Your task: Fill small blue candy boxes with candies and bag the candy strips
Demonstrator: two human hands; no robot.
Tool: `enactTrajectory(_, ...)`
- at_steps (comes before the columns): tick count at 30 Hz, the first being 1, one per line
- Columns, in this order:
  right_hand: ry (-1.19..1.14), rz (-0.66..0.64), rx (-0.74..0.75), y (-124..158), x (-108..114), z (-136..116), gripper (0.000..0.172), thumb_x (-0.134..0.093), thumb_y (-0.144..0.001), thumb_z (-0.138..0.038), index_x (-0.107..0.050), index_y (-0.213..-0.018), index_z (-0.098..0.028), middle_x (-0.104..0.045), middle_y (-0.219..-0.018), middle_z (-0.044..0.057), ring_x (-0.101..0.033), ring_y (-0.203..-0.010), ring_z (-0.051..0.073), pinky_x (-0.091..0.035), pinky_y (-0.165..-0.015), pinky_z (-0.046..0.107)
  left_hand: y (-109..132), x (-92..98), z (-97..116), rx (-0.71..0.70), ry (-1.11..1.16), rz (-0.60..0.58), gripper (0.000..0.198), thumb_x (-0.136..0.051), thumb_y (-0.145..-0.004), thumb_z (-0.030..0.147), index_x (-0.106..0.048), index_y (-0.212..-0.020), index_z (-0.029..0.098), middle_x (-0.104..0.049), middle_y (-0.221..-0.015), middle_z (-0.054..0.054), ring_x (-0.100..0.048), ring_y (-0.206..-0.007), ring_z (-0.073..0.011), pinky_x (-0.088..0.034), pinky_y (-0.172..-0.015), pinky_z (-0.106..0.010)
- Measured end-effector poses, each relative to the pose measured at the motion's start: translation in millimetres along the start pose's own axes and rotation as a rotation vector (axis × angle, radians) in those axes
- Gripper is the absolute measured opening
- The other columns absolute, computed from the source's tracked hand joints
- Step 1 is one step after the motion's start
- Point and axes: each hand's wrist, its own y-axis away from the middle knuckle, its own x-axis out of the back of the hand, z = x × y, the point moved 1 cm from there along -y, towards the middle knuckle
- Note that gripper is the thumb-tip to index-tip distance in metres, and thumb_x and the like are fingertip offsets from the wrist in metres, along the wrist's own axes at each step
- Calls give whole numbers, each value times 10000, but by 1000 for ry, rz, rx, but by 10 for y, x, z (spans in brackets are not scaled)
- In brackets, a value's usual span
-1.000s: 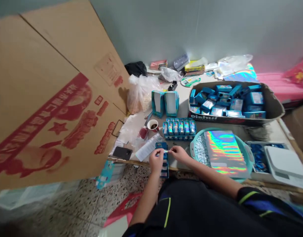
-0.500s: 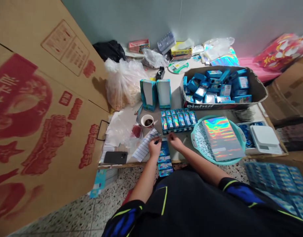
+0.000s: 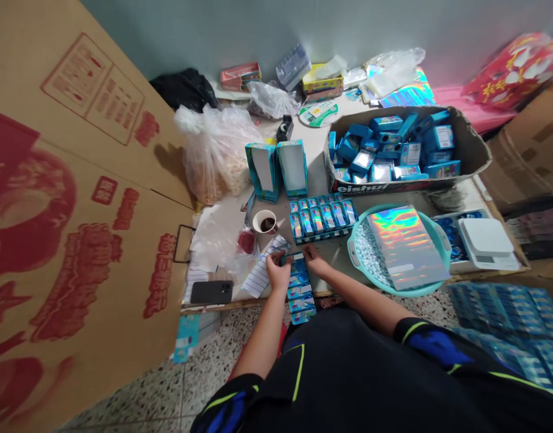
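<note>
My left hand and my right hand meet at the near edge of a low table. Both pinch the top end of a strip of small blue packets that hangs over the table edge toward my lap. Just beyond my hands lies a tray of upright blue packets in a row. A teal basin of small white pieces, with a holographic sheet laid across it, stands to the right of my right hand.
A large printed cardboard sheet walls off the left. On the table: a black phone, a cup, two open blue cartons, a plastic bag, a cardboard box of blue packets, a white scale. Blue packet sheets lie on the floor.
The view has swung right and down. My hands stay together at the table edge on the packet strip, and more of the strip now hangs over the edge.
</note>
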Motion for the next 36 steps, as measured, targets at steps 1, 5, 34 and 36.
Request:
enactTrajectory(1, 19, -8, -15, 4, -33, 5, 248, -561, -996, -413, -603, -986, -169, -593, -829, -2, -559, -710, 131, -504, -701, 298, -19, 5, 1, -5, -2, -5, 273, -746, -725, 177, -616, -964, 172, -752, -1037, -137, -729, -988, -236, -578, -903, -364)
enactTrajectory(5, 101, -46, -14, 115, -21, -31, 284, -567, -996, -423, -618, -1022, -146, -557, -731, -35, -494, -569, 98, -464, -584, 253, -73, 98, 103, -66, -68, -43, 178, -716, -736, 213, -625, -887, 185, -751, -923, -102, -720, -911, -234, -575, -882, -371)
enactTrajectory(34, -168, 376, -295, 1724, 3311, 607, 226, -673, -706, -344, -691, -848, -169, -629, -656, 7, -594, -644, 190, -493, -618, 301, 1221, -1933, 1467, -317, -654, -762, 218, -631, -829, 363, -736, -834, 172, -721, -783, -113, -666, -739, -245, -471, -711, -314)
enactTrajectory(36, -255, 310, -292, 1781, 3264, 569, 210, -683, -697, -378, -658, -752, -177, -659, -694, 17, -613, -656, 187, -502, -613, 296, 1195, -1887, 1420, -254, -607, -686, 302, -677, -797, 370, -733, -1000, 154, -743, -901, -130, -678, -757, -238, -484, -712, -311)
